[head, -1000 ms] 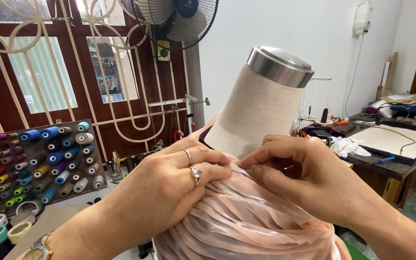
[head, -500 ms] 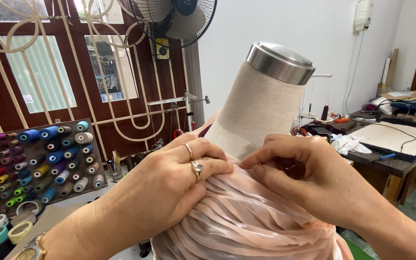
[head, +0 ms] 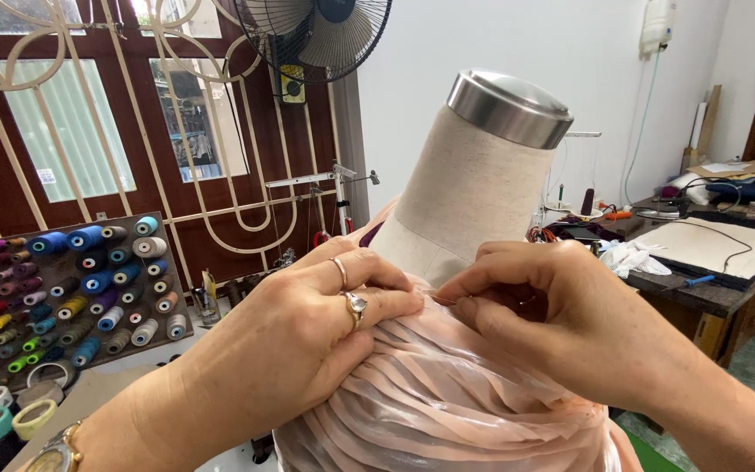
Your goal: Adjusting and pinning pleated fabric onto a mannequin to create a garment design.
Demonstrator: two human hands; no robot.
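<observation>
Your left hand (head: 308, 336) presses flat, its grip closed on the pleated peach fabric (head: 447, 402) to hold the folds. Your right hand (head: 552, 315) pinches a pin against the same fabric. Behind both rises the dress form's neck (head: 474, 188); thread spools (head: 63, 288) sit far left.

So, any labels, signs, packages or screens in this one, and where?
Yellow-and-black sticker: on the post under the fan, small, rectangular.
White label: on the left window pane, small.
White box: high on the right wall, tube hanging below.
No screens visible.
</observation>
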